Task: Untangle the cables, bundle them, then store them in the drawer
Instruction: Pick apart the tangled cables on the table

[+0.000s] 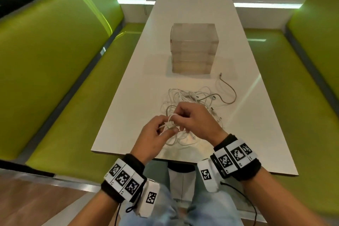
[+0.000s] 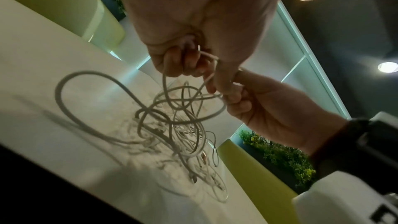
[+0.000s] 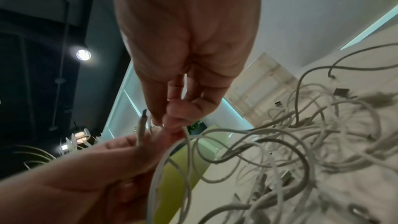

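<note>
White cables: tangled heap on white surface, near edge; left hand and right hand, each grip pinching strands above heap; translucent drawer unit beyond, shut; green benches flanking.

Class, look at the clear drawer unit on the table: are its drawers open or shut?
Shut. In the head view the drawer unit shows flush, stacked fronts, none pulled out toward the cables.

White cables on a white table, lime-green benches, black-and-white checkered wristbands.
</note>
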The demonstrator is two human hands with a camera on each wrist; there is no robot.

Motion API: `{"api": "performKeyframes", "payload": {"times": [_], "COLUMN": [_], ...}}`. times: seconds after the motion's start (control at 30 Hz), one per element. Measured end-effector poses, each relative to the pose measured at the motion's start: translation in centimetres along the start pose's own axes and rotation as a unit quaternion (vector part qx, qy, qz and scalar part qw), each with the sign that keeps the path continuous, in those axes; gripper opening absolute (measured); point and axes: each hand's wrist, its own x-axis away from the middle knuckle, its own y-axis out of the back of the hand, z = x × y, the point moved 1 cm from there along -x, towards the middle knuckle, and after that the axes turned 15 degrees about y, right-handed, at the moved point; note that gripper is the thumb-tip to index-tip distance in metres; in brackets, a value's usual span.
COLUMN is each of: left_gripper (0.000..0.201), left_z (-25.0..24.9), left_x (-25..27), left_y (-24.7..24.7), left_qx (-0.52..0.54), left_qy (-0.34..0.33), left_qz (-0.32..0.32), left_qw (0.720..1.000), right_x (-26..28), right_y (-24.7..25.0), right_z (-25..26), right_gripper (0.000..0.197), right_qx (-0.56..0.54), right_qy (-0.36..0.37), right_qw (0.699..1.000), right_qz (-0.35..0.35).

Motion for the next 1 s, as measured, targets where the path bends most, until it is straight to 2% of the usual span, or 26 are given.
{"api": "performKeyframes", "payload": {"times": [0.03, 0.1, 0.17, 0.23, 0.33, 0.4, 0.5, 0.57, 0.67, 0.77, 0.83, 0.9, 0.93, 1.0], "left_gripper": [0.010, 0.017, 0.016, 0.007, 0.012, 0.016, 0.024, 0.027, 0.017, 0.026, 0.026, 0.015, 0.010, 0.021], "left_z": [0.1, 0.0, -0.8, -1.4, -1.8, -2.3, -2.9, -3.1, -3.0, -2.7, -2.3, -1.7, -1.4, -1.6], "left_x": [-0.2, -0.2, 0.2, 0.6, 1.6, 2.2, 2.7, 2.9, 3.3, 2.6, 1.7, 1.1, 0.9, 1.1], "left_y": [-0.2, 0.0, 0.2, 0.3, 0.0, 0.2, 1.1, 1.5, 1.6, 0.9, 0.5, -0.1, -0.4, -0.8], "left_qx": [-0.015, 0.001, 0.058, 0.084, 0.126, 0.215, 0.340, 0.367, 0.269, 0.139, 0.029, -0.066, -0.081, -0.057], "left_qy": [-0.019, -0.047, -0.069, -0.088, -0.111, -0.077, -0.016, 0.009, 0.017, 0.006, 0.012, 0.018, 0.012, -0.003], "left_qz": [-0.015, -0.061, -0.075, -0.054, 0.010, 0.038, 0.052, 0.051, -0.011, -0.053, -0.068, -0.054, -0.038, -0.006], "left_qw": [1.000, 0.997, 0.993, 0.991, 0.986, 0.973, 0.939, 0.929, 0.963, 0.989, 0.997, 0.996, 0.996, 0.998], "right_x": [0.3, 0.6, 0.8, 0.7, -0.1, -0.9, -1.7, -1.9, -1.9, -1.7, -1.5, -1.2, -1.0, -0.8], "right_y": [-0.1, -0.1, -0.1, -0.3, -0.4, -0.2, 0.4, 0.8, 1.1, 0.7, 0.2, -0.2, -0.2, -0.1], "right_z": [0.2, -0.1, -1.0, -2.0, -2.9, -3.0, -3.0, -3.2, -3.6, -3.2, -2.6, -2.3, -2.4, -2.9], "right_gripper": [0.013, 0.015, 0.015, 0.015, 0.011, 0.009, 0.010, 0.013, 0.011, 0.010, 0.010, 0.010, 0.009, 0.008], "right_qx": [-0.014, -0.012, 0.051, 0.138, 0.196, 0.209, 0.226, 0.251, 0.273, 0.234, 0.212, 0.218, 0.226, 0.244], "right_qy": [0.002, 0.004, 0.012, 0.026, 0.026, 0.034, 0.044, 0.041, 0.045, 0.054, 0.072, 0.092, 0.098, 0.103], "right_qw": [1.000, 1.000, 0.997, 0.986, 0.975, 0.974, 0.973, 0.967, 0.961, 0.971, 0.974, 0.972, 0.969, 0.964], "right_qz": [0.005, 0.022, 0.052, 0.087, 0.100, 0.077, 0.034, 0.019, -0.002, -0.020, -0.015, 0.000, 0.003, -0.002]}}
